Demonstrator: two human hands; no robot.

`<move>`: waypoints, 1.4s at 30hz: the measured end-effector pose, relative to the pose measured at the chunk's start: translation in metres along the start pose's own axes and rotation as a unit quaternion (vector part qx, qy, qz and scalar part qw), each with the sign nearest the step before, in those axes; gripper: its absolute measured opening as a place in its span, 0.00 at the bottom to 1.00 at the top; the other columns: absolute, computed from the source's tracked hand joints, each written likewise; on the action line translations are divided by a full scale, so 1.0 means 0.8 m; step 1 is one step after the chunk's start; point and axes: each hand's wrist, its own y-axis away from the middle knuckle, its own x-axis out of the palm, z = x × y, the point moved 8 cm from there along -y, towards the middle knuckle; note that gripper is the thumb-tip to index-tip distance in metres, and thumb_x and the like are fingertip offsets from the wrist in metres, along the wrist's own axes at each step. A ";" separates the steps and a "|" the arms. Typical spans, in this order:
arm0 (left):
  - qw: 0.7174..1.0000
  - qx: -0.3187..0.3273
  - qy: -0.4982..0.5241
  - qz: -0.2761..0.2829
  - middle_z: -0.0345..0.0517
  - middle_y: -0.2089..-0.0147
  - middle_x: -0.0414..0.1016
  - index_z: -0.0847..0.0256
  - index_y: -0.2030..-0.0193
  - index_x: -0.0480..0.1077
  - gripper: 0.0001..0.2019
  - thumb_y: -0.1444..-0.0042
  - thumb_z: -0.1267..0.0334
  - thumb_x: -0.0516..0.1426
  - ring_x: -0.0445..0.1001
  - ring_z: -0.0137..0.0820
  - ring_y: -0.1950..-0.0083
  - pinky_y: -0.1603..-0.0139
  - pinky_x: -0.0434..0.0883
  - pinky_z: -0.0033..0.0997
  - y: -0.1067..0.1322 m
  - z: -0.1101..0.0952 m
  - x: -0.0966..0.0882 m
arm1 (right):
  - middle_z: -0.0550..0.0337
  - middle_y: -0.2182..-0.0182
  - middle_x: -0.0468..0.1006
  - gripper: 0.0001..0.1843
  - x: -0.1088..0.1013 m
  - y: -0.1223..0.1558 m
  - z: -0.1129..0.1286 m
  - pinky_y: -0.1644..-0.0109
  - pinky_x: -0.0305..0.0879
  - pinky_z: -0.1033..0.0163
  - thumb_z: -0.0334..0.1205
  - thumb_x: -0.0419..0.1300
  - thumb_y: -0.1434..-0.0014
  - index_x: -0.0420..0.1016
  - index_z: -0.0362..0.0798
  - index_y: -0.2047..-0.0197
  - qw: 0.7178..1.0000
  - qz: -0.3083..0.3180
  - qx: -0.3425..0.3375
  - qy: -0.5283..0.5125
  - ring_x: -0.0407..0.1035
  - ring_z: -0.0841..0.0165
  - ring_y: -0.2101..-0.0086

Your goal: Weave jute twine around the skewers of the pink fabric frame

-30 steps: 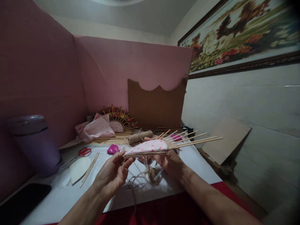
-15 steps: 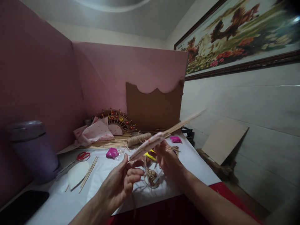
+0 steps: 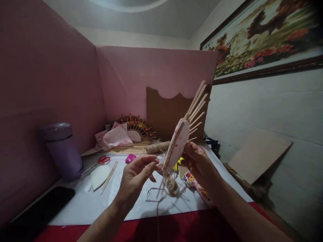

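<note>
My right hand is closed on the right side of a half-round fan piece. Pale cloth with red dots covers its face, twine runs along its edge, and flat wooden sticks spread from its upper right. It is held up above the table, tilted nearly on edge. My left hand is beside its lower left end, thumb and fingers pinched together; what is between them, if anything, I cannot make out. Below the piece lies a small ball of twine with loose loops, and one strand hangs over the table's front edge.
At left stand a purple tumbler, a black phone, red-handled scissors, a white cut-out and thin sticks. Behind are a decorated fan, dotted cloth, a twine roll and brown cardboard.
The fan piece has swung from a low slant to a steep tilt, showing its dotted face and spread sticks. My left hand has come off its lower end. The view has shifted left.
</note>
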 end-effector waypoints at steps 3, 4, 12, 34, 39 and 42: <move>0.999 0.032 -0.009 -0.020 0.51 0.66 0.77 0.65 0.64 0.76 0.10 0.52 0.62 0.63 0.73 0.34 0.67 0.74 0.71 0.29 -0.001 -0.005 -0.007 | 0.68 0.77 0.74 0.15 -0.002 -0.011 0.035 0.75 0.63 0.72 0.43 0.72 0.56 0.70 0.48 0.71 0.994 -0.013 -0.091 -0.065 0.67 0.77 0.77; 0.999 0.037 -0.011 -0.031 0.51 0.66 0.77 0.64 0.64 0.76 0.09 0.51 0.62 0.62 0.72 0.33 0.66 0.73 0.71 0.28 -0.003 -0.004 -0.013 | 0.69 0.77 0.73 0.15 -0.002 -0.016 0.046 0.75 0.64 0.73 0.43 0.72 0.56 0.71 0.48 0.70 0.990 -0.018 -0.110 -0.086 0.66 0.78 0.77; 0.997 0.025 0.013 -0.078 0.47 0.67 0.76 0.64 0.63 0.75 0.09 0.49 0.61 0.61 0.71 0.30 0.67 0.72 0.69 0.25 -0.016 -0.001 -0.041 | 0.66 0.81 0.72 0.16 0.024 -0.031 0.047 0.85 0.49 0.74 0.47 0.70 0.55 0.71 0.46 0.72 0.997 0.000 0.047 0.062 0.64 0.77 0.82; 0.985 -0.090 0.141 0.040 0.42 0.76 0.73 0.64 0.72 0.67 0.10 0.50 0.60 0.62 0.70 0.27 0.77 0.83 0.68 0.23 0.004 0.012 -0.001 | 0.69 0.80 0.65 0.21 0.017 0.020 -0.043 0.82 0.33 0.71 0.52 0.68 0.53 0.66 0.46 0.66 0.893 0.071 0.324 0.304 0.55 0.83 0.85; 0.984 -0.092 0.149 0.045 0.41 0.76 0.72 0.63 0.72 0.66 0.10 0.50 0.61 0.62 0.70 0.27 0.77 0.85 0.69 0.23 0.006 0.013 0.000 | 0.69 0.80 0.65 0.23 0.016 0.017 -0.043 0.82 0.33 0.71 0.52 0.69 0.55 0.64 0.48 0.68 0.893 0.073 0.309 0.318 0.56 0.81 0.85; 0.984 -0.092 0.144 0.047 0.41 0.77 0.71 0.64 0.73 0.66 0.10 0.51 0.61 0.62 0.70 0.27 0.78 0.86 0.68 0.23 0.006 0.010 0.000 | 0.69 0.82 0.65 0.24 0.018 0.016 -0.041 0.82 0.33 0.71 0.55 0.69 0.56 0.64 0.48 0.68 0.890 0.075 0.301 0.334 0.57 0.81 0.84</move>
